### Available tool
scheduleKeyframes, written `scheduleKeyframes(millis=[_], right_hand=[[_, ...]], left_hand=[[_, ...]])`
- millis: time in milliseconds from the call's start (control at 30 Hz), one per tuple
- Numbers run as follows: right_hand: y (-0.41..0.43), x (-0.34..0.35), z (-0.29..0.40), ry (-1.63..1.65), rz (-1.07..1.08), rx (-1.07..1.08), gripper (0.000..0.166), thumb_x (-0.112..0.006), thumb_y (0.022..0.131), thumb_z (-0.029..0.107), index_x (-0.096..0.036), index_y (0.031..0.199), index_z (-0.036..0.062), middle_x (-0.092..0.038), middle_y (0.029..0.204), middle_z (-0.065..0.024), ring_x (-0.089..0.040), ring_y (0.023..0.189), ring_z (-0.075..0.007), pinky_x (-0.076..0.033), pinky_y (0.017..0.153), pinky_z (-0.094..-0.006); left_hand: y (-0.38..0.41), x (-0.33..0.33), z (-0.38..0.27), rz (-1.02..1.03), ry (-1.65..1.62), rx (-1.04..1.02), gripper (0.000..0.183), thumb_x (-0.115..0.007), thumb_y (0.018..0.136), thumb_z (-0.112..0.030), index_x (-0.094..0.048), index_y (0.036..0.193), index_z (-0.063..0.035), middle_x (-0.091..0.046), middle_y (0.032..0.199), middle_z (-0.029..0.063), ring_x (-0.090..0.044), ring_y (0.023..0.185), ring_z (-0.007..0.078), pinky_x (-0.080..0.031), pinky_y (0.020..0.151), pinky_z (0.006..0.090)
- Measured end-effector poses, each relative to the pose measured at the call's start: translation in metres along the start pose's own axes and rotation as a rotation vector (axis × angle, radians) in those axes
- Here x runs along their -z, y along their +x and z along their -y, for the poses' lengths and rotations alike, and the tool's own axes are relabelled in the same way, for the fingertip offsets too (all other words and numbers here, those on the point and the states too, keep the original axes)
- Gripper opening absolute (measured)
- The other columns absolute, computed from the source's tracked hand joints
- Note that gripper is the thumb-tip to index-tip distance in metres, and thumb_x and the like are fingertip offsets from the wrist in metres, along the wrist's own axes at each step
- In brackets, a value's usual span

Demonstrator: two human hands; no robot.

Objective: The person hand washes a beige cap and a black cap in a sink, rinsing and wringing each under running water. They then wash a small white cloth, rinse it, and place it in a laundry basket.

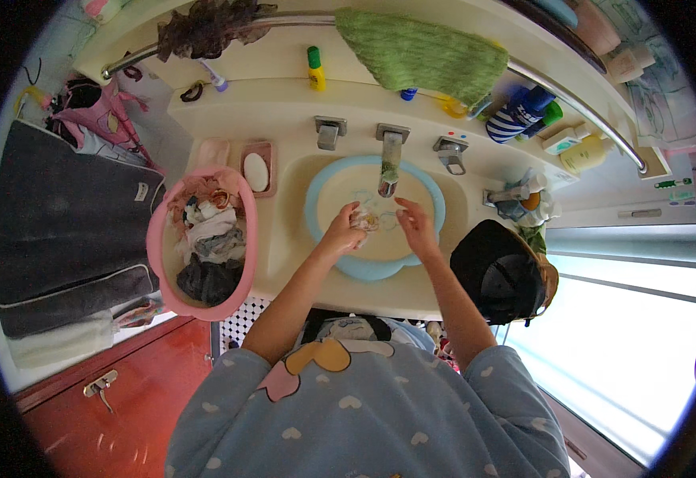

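Observation:
Over a light blue plastic basin (315, 206) set in the sink, my left hand (342, 232) grips a small, wet, crumpled whitish bundle (364, 220). It looks like thin cloth, though its exact kind is unclear. My right hand (417, 227) hovers at the basin's right side, fingers apart and holding nothing. Between and beyond both hands, the metal faucet spout (389, 170) points down over the basin. Pale liquid fills part of the basin, with faint blue printed shapes showing near its middle.
Left of the sink stands a pink basin (155, 239) of mixed clothes (211, 239), beside a soap bar (256, 172) in a pink dish (271, 173). A black cap (491, 275) sits at the right edge. A green towel (419, 54) hangs from the metal rail (581, 113) above.

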State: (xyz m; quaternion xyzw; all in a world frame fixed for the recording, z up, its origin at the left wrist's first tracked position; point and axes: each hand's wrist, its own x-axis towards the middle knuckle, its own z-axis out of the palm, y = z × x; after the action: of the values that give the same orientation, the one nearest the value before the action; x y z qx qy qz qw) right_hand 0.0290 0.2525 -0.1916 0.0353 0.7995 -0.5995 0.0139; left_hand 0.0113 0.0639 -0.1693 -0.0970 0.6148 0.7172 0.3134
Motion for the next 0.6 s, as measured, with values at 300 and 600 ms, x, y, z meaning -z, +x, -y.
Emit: scheduleKeyframes(millis=[300,600], right_hand=[[-0.023,-0.036,0.011,0.238,0.152,-0.073,0.042,-0.037,0.09,0.031,-0.04,0.124,0.0058,-0.046,0.118,-0.01,-0.043,0.109,-0.0186,-0.032,0.093,-0.0308],[-0.032,-0.039,-0.009,0.448,0.212,-0.374,0.061,-0.031,0.086,0.052,-0.04,0.124,0.0044,-0.048,0.116,-0.0104,-0.045,0.105,-0.0191,-0.035,0.089,-0.0316]], left_hand=[[-0.002,-0.002,0.01,0.07,0.087,-0.015,0.071,-0.053,0.062,0.003,-0.026,0.127,-0.0028,-0.045,0.11,0.0114,-0.053,0.088,0.0197,-0.047,0.056,0.0302],[-0.017,-0.013,0.001,0.047,0.115,0.027,0.067,-0.057,0.064,-0.002,-0.03,0.125,-0.0015,-0.049,0.106,0.0103,-0.055,0.087,0.0206,-0.051,0.057,0.0302]])
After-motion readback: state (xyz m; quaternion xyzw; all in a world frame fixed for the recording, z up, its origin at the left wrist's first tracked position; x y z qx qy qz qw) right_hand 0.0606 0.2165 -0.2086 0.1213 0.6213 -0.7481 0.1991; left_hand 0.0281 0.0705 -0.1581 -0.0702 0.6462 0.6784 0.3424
